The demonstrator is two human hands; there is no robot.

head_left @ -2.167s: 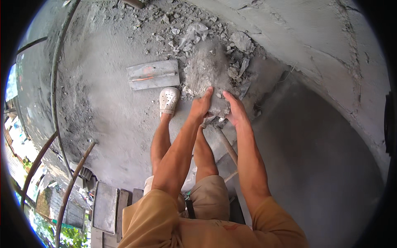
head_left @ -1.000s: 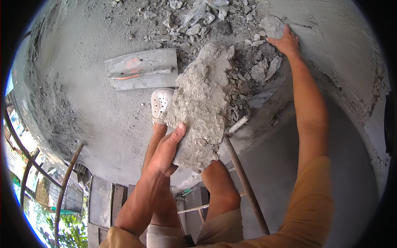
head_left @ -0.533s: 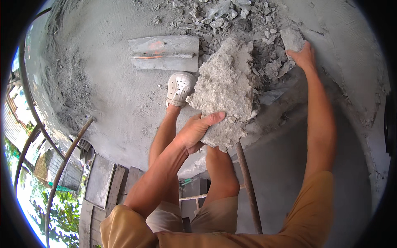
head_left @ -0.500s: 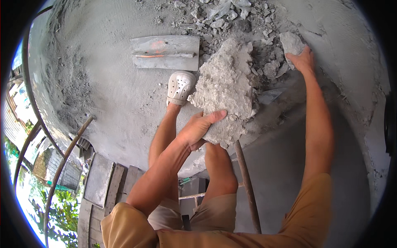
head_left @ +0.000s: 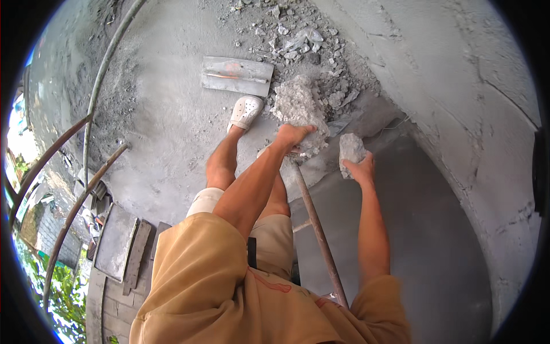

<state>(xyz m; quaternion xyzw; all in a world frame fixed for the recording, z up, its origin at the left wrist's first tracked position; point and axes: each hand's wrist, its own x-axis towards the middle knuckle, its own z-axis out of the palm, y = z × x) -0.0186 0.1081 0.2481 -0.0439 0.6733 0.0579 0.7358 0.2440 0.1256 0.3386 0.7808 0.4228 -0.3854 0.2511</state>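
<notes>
My left hand (head_left: 293, 136) grips the lower end of a large rough slab of broken concrete (head_left: 299, 102), thumb across its top face. The slab tapers and lies in front of my knees, beside the rubble. Further right, my right hand (head_left: 362, 169) is closed around a smaller pale concrete chunk (head_left: 352, 152). That chunk is held away from the rubble pile (head_left: 338, 86), over the darker area below the ledge. Part of each hand's fingers is hidden behind what it holds.
A flat metal trowel (head_left: 238, 75) lies on the grey surface beyond my clog (head_left: 247, 111). Crumpled clear plastic (head_left: 303, 39) sits among the rubble. A thin pole (head_left: 321, 235) rises by my knee, and curved bars (head_left: 69, 218) stand at the left. A rough grey wall (head_left: 458, 103) bounds the right.
My right hand has lifted the smaller chunk off the rubble's right edge and brought it toward me. The left hand still holds the slab. The view has shifted.
</notes>
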